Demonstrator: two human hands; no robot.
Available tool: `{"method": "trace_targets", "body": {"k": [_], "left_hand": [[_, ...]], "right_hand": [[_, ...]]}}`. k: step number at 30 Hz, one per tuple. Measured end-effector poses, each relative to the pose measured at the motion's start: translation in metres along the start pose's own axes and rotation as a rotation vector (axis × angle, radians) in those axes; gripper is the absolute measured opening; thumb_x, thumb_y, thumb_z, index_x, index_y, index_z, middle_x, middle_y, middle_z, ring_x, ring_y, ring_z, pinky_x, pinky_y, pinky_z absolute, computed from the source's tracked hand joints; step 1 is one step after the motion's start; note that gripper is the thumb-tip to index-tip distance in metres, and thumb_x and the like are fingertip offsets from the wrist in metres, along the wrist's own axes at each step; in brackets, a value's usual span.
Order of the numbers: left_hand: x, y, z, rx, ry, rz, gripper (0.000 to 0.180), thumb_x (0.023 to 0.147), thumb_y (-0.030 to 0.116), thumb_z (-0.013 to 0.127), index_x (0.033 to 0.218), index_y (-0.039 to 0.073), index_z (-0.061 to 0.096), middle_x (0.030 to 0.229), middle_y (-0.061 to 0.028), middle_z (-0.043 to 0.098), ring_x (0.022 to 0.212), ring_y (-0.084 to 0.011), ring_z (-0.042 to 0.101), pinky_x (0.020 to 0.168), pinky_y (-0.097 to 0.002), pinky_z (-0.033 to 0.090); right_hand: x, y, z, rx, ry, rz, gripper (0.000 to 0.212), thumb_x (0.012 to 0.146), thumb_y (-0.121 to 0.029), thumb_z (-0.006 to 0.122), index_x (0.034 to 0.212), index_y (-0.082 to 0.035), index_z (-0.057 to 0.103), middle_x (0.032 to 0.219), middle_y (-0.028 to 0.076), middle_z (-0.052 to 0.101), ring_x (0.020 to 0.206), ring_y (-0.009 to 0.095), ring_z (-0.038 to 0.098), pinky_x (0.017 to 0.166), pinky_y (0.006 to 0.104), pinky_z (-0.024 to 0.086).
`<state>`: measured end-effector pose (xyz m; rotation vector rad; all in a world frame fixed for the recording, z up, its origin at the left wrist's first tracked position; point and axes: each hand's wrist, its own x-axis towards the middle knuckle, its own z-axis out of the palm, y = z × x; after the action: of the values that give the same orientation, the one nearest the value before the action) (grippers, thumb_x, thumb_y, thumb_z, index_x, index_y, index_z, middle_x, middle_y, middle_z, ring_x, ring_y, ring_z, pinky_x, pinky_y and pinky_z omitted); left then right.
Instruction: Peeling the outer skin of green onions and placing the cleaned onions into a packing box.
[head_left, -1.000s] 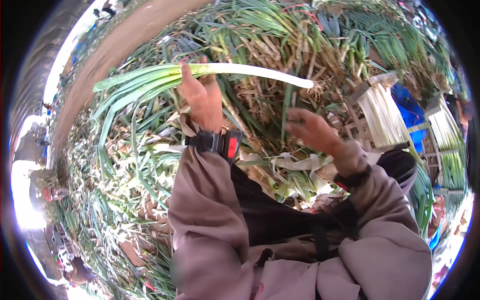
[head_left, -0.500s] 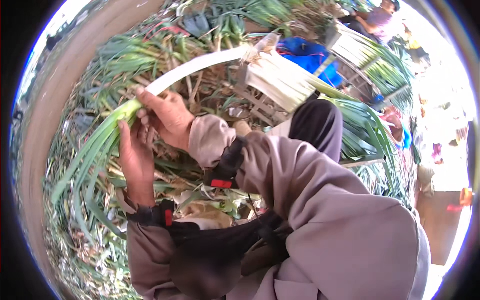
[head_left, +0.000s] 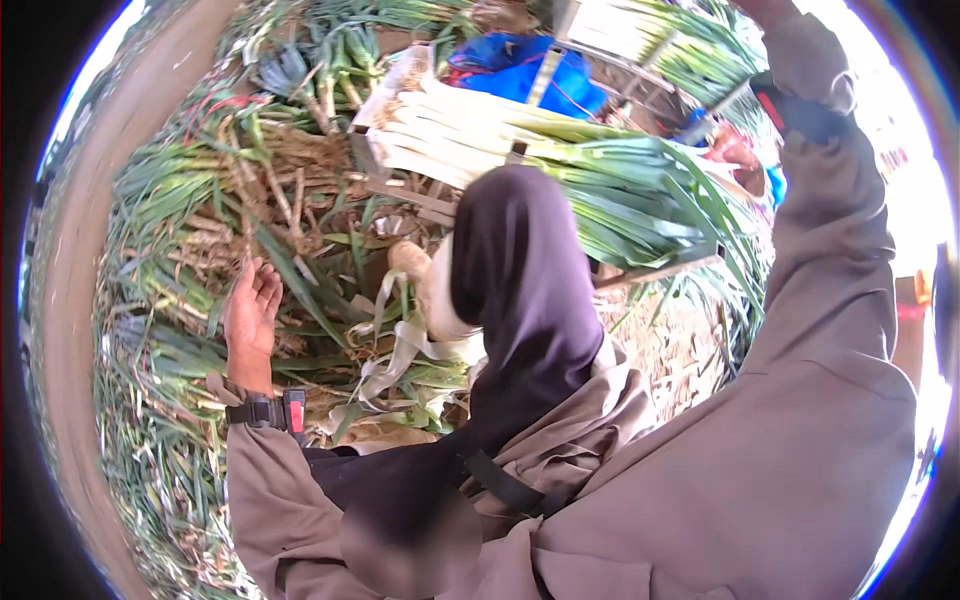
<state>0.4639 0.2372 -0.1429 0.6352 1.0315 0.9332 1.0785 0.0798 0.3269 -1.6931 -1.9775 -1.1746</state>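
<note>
My left hand (head_left: 252,318) is palm up with its fingers loosely bent and apart, and I see nothing gripped in it. Its fingertips are close to the dirty stalks of untrimmed leeks (head_left: 285,205) heaped on the ground. My right arm stretches far to the upper right. Only part of my right hand (head_left: 768,8) shows at the top edge; its fingers are cut off, so what it holds is hidden. Between my arms, cleaned leeks (head_left: 455,135) lie side by side in a wooden crate (head_left: 425,205), white ends to the left and green leaves to the right.
Blue plastic sheeting (head_left: 525,75) lies behind the crate. A second crate of leeks (head_left: 640,45) stands farther back. My bent knee (head_left: 525,230) is beside the near crate. Peeled leaf strips (head_left: 395,365) litter the ground, and a pale curved edge (head_left: 75,300) runs along the left.
The long white leek that both hands held is no longer visible in them. My right arm has swung to the upper right; my left hand has turned and lowered. The view has shifted right.
</note>
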Motion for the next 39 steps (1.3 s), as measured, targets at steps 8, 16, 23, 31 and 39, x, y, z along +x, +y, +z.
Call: {"method": "trace_targets", "body": {"k": [8, 16, 23, 31, 39], "left_hand": [[0.079, -0.096, 0.122, 0.099, -0.146, -0.132, 0.019, 0.114, 0.031, 0.079, 0.120, 0.013, 0.078, 0.107, -0.0031, 0.082, 0.098, -0.0171, 0.078, 0.091, -0.0350, 0.063], [0.155, -0.158, 0.250, 0.059, -0.168, -0.255, 0.028, 0.114, 0.038, 0.080, 0.123, 0.013, 0.072, 0.100, -0.0032, 0.077, 0.086, -0.0183, 0.076, 0.083, -0.0412, 0.068], [0.229, -0.172, 0.358, 0.174, -0.066, -0.095, 0.048, 0.107, 0.044, 0.090, 0.120, 0.007, 0.064, 0.090, -0.0024, 0.065, 0.072, -0.0138, 0.070, 0.065, -0.0360, 0.070], [0.269, -0.189, 0.381, 0.250, -0.080, -0.086, 0.030, 0.103, 0.028, 0.094, 0.105, 0.008, 0.071, 0.084, 0.0017, 0.065, 0.065, -0.0114, 0.065, 0.061, -0.0346, 0.067], [0.266, -0.222, 0.376, 0.117, -0.076, -0.027, 0.029, 0.099, 0.022, 0.093, 0.113, 0.013, 0.070, 0.083, 0.0028, 0.066, 0.070, -0.0142, 0.066, 0.061, -0.0352, 0.059]], "right_hand": [[-0.320, 0.014, 0.151, 0.162, -0.887, -0.067, 0.036, 0.099, -0.039, 0.085, 0.108, -0.006, 0.073, 0.103, 0.018, 0.071, 0.092, 0.044, 0.076, 0.081, 0.0601, 0.058], [-0.306, -0.079, 0.260, 0.490, -1.070, -0.165, 0.047, 0.110, -0.050, 0.075, 0.107, -0.003, 0.070, 0.103, 0.023, 0.071, 0.092, 0.048, 0.073, 0.081, 0.0619, 0.053], [-0.295, -0.099, 0.315, 0.407, -1.198, -0.110, 0.051, 0.112, -0.053, 0.072, 0.109, -0.002, 0.067, 0.105, 0.021, 0.071, 0.084, 0.043, 0.075, 0.074, 0.0561, 0.060], [-0.331, -0.111, 0.347, 0.342, -1.143, -0.318, 0.022, 0.093, -0.013, 0.076, 0.102, 0.006, 0.070, 0.102, 0.022, 0.068, 0.072, 0.033, 0.075, 0.061, 0.0495, 0.060], [-0.317, -0.074, 0.337, 0.598, -1.380, 0.140, 0.063, 0.113, -0.063, 0.070, 0.108, 0.000, 0.073, 0.101, 0.024, 0.077, 0.097, 0.048, 0.077, 0.090, 0.0600, 0.060]]}}
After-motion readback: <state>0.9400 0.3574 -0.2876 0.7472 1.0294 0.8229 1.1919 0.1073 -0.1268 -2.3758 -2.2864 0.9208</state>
